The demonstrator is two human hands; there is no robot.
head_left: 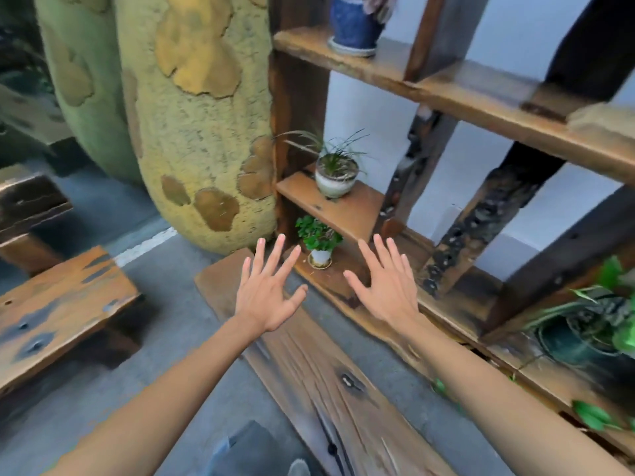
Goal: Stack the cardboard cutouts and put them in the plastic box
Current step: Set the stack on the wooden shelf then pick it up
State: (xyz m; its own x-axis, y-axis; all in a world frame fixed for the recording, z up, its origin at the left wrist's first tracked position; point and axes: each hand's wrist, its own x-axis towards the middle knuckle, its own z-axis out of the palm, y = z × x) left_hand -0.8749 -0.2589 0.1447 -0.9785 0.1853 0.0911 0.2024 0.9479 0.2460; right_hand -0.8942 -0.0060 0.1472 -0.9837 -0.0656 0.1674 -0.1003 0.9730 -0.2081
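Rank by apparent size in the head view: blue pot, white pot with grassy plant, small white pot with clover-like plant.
1. blue pot, cropped at the top edge
2. white pot with grassy plant, close to the blue; distance differs, so unsure
3. small white pot

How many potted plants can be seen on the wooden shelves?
4. A blue pot on the top shelf, a white pot on the middle shelf, a small white pot at the bottom, a dark pot at right. More may be hidden.

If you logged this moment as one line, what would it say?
left hand: open, empty | right hand: open, empty | both raised before wooden shelf | cardboard cutouts, plastic box: not in view
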